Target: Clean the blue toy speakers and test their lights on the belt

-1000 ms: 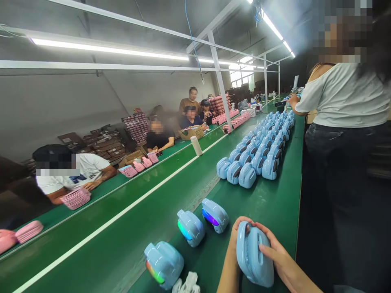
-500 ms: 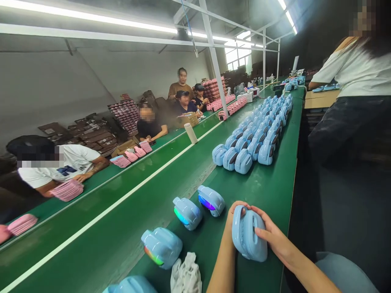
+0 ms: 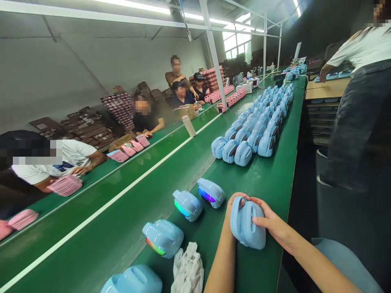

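The left hand [image 3: 236, 202] and right hand [image 3: 271, 220] clasp a blue case [image 3: 247, 228] on a green tabletop [image 3: 282, 171], with three glowing cases [image 3: 187, 205] beside it and long rows of cases [image 3: 265, 146] farther along.

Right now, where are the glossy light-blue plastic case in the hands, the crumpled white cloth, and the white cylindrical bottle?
Glossy light-blue plastic case [image 3: 244, 232]: head view, on its front face.
Crumpled white cloth [image 3: 187, 268]: head view, on its middle folds.
White cylindrical bottle [image 3: 188, 126]: head view, on its body.
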`<state>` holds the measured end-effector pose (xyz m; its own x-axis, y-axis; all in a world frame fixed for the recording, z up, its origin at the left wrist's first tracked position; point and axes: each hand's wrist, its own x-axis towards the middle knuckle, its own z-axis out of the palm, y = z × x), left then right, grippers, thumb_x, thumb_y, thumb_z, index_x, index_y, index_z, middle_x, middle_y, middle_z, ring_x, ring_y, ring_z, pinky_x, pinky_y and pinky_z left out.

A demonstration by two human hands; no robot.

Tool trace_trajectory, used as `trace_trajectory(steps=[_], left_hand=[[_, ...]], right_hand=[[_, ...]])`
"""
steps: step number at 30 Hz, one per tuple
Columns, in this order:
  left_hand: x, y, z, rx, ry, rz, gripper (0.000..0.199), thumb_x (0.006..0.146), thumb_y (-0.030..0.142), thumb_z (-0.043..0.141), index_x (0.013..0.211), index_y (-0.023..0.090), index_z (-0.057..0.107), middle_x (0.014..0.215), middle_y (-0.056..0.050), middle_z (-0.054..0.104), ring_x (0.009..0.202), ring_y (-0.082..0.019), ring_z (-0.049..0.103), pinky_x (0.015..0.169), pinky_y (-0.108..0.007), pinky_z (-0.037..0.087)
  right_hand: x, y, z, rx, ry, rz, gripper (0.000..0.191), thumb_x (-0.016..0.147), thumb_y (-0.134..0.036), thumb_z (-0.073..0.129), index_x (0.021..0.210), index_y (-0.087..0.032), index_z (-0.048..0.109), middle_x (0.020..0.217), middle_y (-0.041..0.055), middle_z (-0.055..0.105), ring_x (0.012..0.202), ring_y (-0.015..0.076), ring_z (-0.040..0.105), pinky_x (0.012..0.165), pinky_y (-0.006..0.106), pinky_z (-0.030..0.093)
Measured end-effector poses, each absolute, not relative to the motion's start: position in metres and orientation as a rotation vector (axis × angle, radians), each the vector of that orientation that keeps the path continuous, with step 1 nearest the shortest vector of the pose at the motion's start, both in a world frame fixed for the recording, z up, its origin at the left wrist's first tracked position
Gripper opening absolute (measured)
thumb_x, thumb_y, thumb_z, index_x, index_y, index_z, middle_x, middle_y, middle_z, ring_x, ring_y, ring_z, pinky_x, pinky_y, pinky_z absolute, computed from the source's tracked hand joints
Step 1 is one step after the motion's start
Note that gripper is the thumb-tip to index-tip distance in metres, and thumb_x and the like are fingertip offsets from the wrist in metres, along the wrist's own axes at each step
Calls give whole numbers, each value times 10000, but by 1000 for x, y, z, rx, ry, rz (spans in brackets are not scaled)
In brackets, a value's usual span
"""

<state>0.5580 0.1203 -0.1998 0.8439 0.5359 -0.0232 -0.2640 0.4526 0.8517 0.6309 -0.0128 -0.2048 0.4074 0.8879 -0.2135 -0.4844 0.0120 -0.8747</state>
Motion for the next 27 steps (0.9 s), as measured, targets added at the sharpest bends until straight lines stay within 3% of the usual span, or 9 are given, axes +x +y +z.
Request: trace_trajectory(steps=[7,11,19,23,27], left_hand=[[558,119,-195,970,328,509,296,578,358,802,746,175,640,771,-23,633,742,-180,583,712,-317,465],[560,118,-195,969,334,518,285,570,343,801,743,175,649,746,-18,647,710,-172,596,692,-309,474],[572,114,-199,1025,538,809,215,549,292,783,696,185,669,735,-1,666,659,-141,585,627,-261,462],[572,109,-199,1124,525,689,295,626,287,747,908,207,714,928,-37,718,854,-193,632,778,-302,478],[569,109,-196,1214,395,498,444,740,301,691,1178,244,637,1232,-56,643,1160,-236,546,984,-341,398]], right_hand=[[630,-9,-202,-1156,-425,1107,710,628,-412,746,1249,-268,432,1299,50,518,1198,282,471,1012,422,357],[631,-9,-208,-1080,-436,1102,711,643,-444,750,1258,-276,437,1345,51,484,1234,277,447,1024,409,365],[635,-7,-223,-1127,-600,785,541,814,-547,611,1280,-292,506,1425,26,423,1347,241,318,1149,387,188],[638,-8,-232,-1138,-615,672,432,879,-469,537,1270,-286,525,1369,23,484,1291,235,393,1116,388,254],[641,-10,-237,-1162,-551,572,361,879,-403,507,1206,-267,575,1303,27,538,1237,249,439,1079,393,301]])
